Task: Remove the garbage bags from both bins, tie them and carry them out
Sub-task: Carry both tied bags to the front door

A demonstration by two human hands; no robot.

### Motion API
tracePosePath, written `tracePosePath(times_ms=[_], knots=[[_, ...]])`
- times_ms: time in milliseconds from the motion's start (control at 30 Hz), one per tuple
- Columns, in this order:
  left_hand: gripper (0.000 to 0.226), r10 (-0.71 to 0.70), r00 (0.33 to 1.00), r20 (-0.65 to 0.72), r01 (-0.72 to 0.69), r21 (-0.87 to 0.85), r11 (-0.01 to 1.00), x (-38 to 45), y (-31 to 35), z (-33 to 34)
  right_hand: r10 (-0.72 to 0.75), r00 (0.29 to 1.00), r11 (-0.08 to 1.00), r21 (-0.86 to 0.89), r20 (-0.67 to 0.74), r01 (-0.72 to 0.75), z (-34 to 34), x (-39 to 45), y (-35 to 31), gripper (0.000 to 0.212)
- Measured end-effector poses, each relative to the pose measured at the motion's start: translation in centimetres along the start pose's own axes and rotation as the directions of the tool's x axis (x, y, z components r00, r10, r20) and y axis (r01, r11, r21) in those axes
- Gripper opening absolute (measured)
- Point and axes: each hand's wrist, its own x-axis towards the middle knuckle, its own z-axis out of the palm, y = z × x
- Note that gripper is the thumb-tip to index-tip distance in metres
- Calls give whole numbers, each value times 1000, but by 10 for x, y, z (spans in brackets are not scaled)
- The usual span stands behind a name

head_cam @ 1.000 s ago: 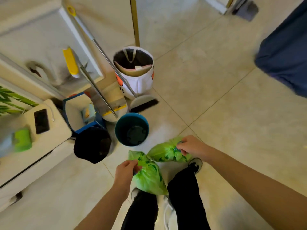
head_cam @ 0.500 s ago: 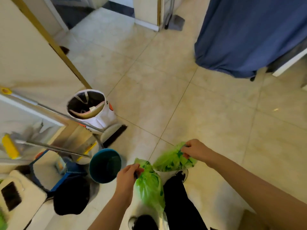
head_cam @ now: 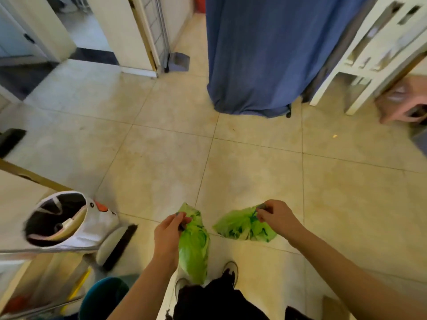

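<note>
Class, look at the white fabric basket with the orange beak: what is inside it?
The white basket shows a dark interior with a pale curved piece and a light strap near its rim. Anything lying deeper is hidden by shadow and blur.

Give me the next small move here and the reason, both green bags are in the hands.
Probably step forward across the tiled floor toward the doorway at upper left. The left hand grips one green bag by its neck, the right hand grips the other green bag, and both hang off the floor. Whether the knots are finished can't be told.

L hand (head_cam: 169,232) & R hand (head_cam: 275,214) each grip a green bag (head_cam: 194,248) above tile floor (head_cam: 254,172).
</note>
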Motion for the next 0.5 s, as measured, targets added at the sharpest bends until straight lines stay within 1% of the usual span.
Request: tracePosePath(times_ms=[133, 267, 400, 500], knots=[[18, 43, 992, 121, -47, 33, 998, 22, 28, 55, -3, 990, 999, 46, -138, 9, -43, 21, 8, 6], [21, 84, 966, 246, -108, 89, 990, 40, 60, 117, 2, 958, 999, 36, -288, 9, -89, 45, 13, 9], [20, 74, 922, 381, -155, 187, 970, 58, 87, 187, 112, 912, 991, 111, -395, -74, -134, 72, 26, 10], [18, 54, 889, 454, -178, 235, 955, 74, 107, 243, 194, 866, 976, 180, -460, -123, -168, 89, 33, 5]])
